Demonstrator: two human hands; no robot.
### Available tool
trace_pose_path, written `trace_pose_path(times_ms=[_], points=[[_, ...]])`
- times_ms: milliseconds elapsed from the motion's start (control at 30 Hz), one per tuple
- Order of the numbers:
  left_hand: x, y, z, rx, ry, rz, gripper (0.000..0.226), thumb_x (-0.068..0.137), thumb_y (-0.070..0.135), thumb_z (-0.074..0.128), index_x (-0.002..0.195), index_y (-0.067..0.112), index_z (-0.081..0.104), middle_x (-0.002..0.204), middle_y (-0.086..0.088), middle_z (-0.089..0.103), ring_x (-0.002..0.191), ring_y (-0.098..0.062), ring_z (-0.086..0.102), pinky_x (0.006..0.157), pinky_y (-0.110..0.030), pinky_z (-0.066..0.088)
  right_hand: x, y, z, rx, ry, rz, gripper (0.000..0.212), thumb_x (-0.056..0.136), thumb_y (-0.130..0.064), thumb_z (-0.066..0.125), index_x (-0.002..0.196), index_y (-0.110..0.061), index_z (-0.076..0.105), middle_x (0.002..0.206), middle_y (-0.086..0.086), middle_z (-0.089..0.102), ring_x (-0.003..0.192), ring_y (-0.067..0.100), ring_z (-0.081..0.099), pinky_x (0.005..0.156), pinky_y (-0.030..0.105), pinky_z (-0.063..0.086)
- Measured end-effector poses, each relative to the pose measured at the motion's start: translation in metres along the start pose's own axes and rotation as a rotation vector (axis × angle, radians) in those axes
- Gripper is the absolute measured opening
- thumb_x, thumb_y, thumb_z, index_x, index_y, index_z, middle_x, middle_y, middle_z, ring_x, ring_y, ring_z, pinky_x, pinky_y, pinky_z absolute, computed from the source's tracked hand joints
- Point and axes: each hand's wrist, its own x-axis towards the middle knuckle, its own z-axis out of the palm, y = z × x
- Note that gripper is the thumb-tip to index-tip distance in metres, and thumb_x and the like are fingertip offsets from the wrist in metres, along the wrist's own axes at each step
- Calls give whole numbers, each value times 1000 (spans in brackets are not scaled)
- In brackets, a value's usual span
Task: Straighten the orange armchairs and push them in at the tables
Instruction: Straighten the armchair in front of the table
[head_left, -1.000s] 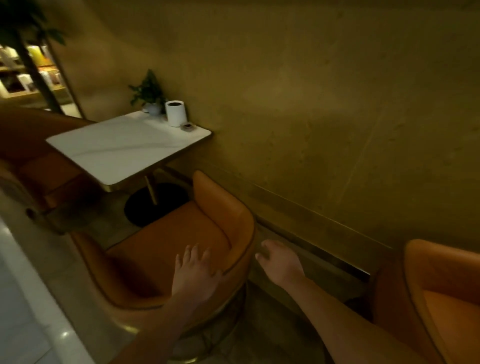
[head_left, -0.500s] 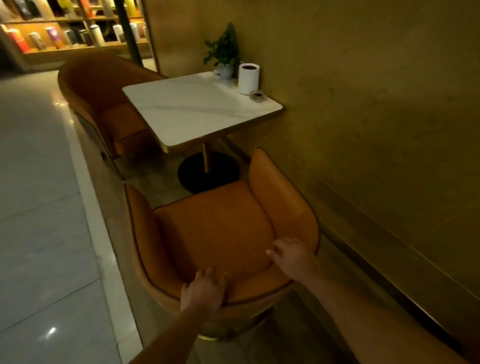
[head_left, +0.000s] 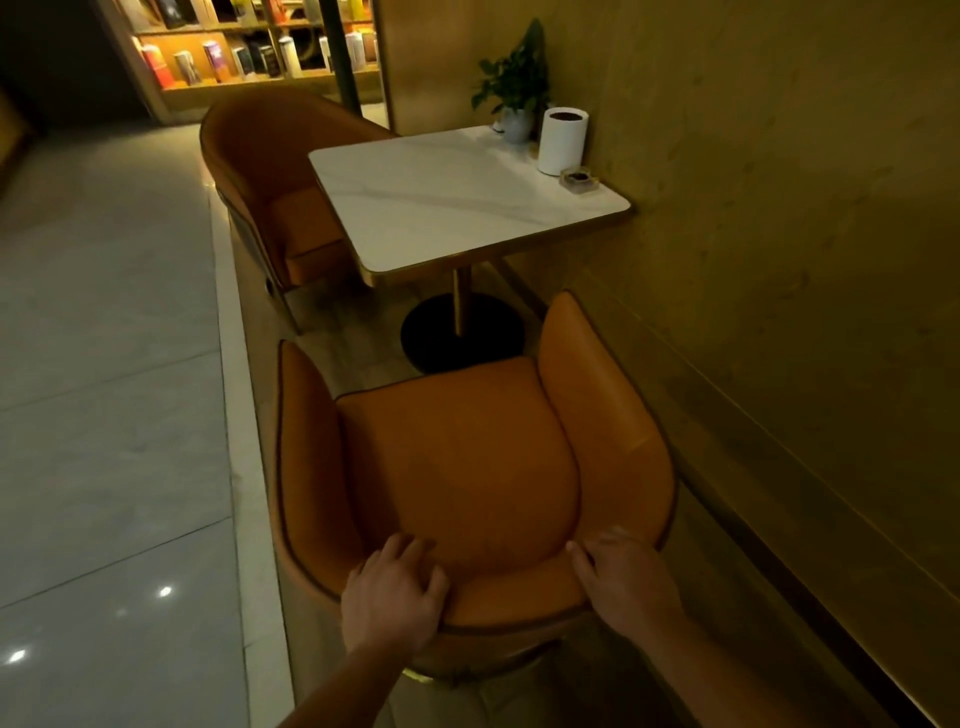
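Dim café corner, white table (head_left: 447, 202) against a tan wall (head_left: 779, 208). Near armchair (head_left: 467, 467) just short of the table, facing it; second armchair (head_left: 280, 171) opposite. Left hand (head_left: 392, 597) and right hand (head_left: 623, 582) curled over the near backrest rim, gripping.

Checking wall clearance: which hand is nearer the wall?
Right. The right hand grips the armchair back on the wall side; the left hand grips it on the aisle side.

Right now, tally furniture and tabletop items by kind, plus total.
Orange armchairs: 2, near armchair gripped at its back by the left hand and right hand, far armchair
Tables: 1, white table
Potted plants: 1, plant
White cylinders: 1, cylinder
Small dishes: 1, dish
Total: 6
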Motion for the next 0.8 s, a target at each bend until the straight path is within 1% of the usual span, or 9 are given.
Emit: trace_pose_path(times_ms=[33,100,133,200,267,433,567,667,800], points=[[-1,-1,0,-13,21,9,55,91,61,29,135,39,53,134,17,52,115,-6,53,89,-28,44,1,-1,1,7,8,-3,55,94,-56,17,64,-30,54,66,-12,56,69,5,51,76,28,45],[0,-5,4,-44,65,37,57,88,61,27,134,39,54,132,18,52,110,-3,54,80,-24,46,2,-5,1,-10,8,1,59,94,-55,16,69,-27,62,72,-12,60,74,5,54,82,28,45],[1,-5,4,-53,76,50,57,88,61,26,133,39,53,131,19,52,108,-3,55,78,-23,46,4,-6,0,-42,-3,1,58,97,-52,19,76,-27,67,78,-12,63,78,5,56,89,27,44],[4,-5,5,-63,87,81,56,88,62,24,131,40,52,128,20,51,103,-2,55,78,-23,48,8,-5,-2,-91,17,17,45,102,-42,33,90,-25,73,91,-11,68,88,5,59,102,24,38],[5,-4,7,-64,101,105,53,89,63,24,129,40,53,123,21,53,98,-2,56,78,-24,49,11,-1,1,-105,57,21,35,101,-35,43,95,-23,76,98,-9,71,95,8,61,107,27,36],[7,-4,6,-118,141,166,50,88,63,24,116,38,57,99,19,54,88,-3,55,71,-23,45,15,3,8,-125,88,80,24,96,-28,56,98,-19,79,104,-3,75,105,17,66,98,33,44],[23,10,7,-129,159,191,38,87,59,36,100,35,63,84,15,55,77,-6,56,60,-24,44,31,8,-7,-132,20,111,29,101,-30,49,117,-22,71,124,-9,66,122,10,54,107,22,29],[43,26,10,-123,146,203,34,85,57,42,93,33,64,82,14,59,74,-11,60,56,-30,48,51,19,-17,-93,9,157,28,100,-29,50,117,-21,71,125,-7,66,121,8,53,103,19,30],[71,43,12,-98,124,237,28,84,55,46,85,32,62,77,12,58,71,-13,59,52,-30,41,71,35,-23,-65,11,206,25,99,-28,53,112,-21,74,120,-5,68,116,10,55,95,18,32]])
